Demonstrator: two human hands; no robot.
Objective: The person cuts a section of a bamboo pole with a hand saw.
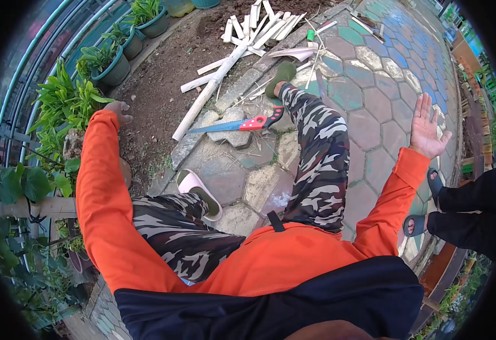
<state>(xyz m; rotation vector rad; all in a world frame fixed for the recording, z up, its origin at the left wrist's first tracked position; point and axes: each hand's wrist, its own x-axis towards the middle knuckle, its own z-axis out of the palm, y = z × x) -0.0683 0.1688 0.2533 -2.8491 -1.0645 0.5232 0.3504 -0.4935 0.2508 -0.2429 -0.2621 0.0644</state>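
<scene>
My right hand (428,133) is raised over the paving on the right, palm up, fingers stretched out and holding nothing. On the far side, my left hand (120,111) hovers beside the leafy potted plants, its fingers loosely bent and apart, with nothing visible in them. Between the two, a handsaw (238,124) with a blue blade and a red and black handle lies on the edging stones. Its blade tip is close to the end of a long pale wooden pole (211,93). Many cut wood strips (259,28) are heaped at the pole's far end.
Green planters (114,71) line the railing (10,107) on the left, by a bed of bare soil (152,113). A small green object (311,35) sits by the strips. Another person's legs (466,212) in dark trousers and sandals are at right. Hexagonal paving (364,119) surrounds my feet.
</scene>
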